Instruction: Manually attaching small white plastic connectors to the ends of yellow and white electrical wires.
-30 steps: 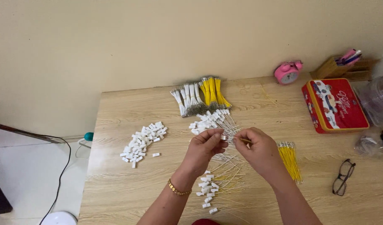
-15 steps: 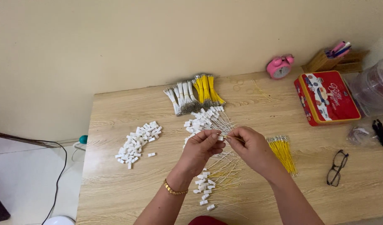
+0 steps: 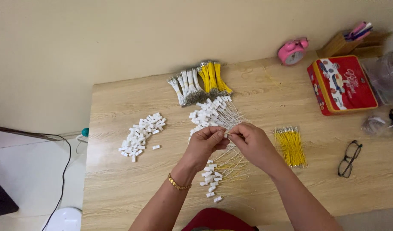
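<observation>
The piece pinched between the fingertips was too small to identify. Loose small white plastic connector blocks [image 3: 141, 133] at far left lay too numerous to count; two wire bundles [image 3: 199, 83] stood far centre. Left hand [image 3: 203, 145] and right hand [image 3: 253, 143], fingers curled, met fingertip to fingertip, gripping a thin pale wire [image 3: 229, 135] over the table [image 3: 119, 188] centre.

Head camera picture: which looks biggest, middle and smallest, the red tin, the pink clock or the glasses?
1. red tin, clearly the largest.
2. glasses.
3. pink clock, which looks close to the glasses in size and sits farther from the camera, so their order is unsure.
</observation>
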